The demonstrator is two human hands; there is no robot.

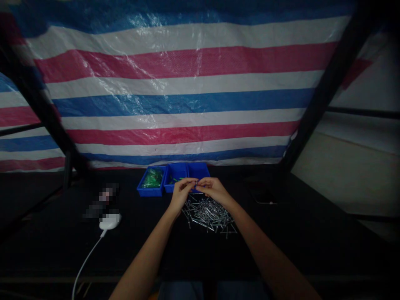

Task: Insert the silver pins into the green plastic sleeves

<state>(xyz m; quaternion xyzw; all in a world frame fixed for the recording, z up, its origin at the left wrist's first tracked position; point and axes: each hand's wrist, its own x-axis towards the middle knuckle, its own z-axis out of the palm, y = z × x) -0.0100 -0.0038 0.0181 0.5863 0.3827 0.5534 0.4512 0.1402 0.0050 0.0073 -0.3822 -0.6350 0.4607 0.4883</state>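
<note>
My left hand [183, 189] and my right hand [213, 188] meet fingertip to fingertip in front of the blue bins. Both are closed in a pinch around something small and shiny between them, too small to name. Just below and behind my right wrist lies a loose pile of thin metal pins [208, 213]. The left blue bin [150, 193] holds green items in clear plastic [152, 178]. A few green pieces lie in the middle blue bin [178, 168]. The right blue bin [198, 168] is partly hidden by my hands.
On the dark table [131, 254], a white round device [110, 221] with a cable sits at the left, near a blurred patch. A dark phone-like object [261, 192] lies at the right. Behind hangs a striped sheet [187, 100] between dark posts.
</note>
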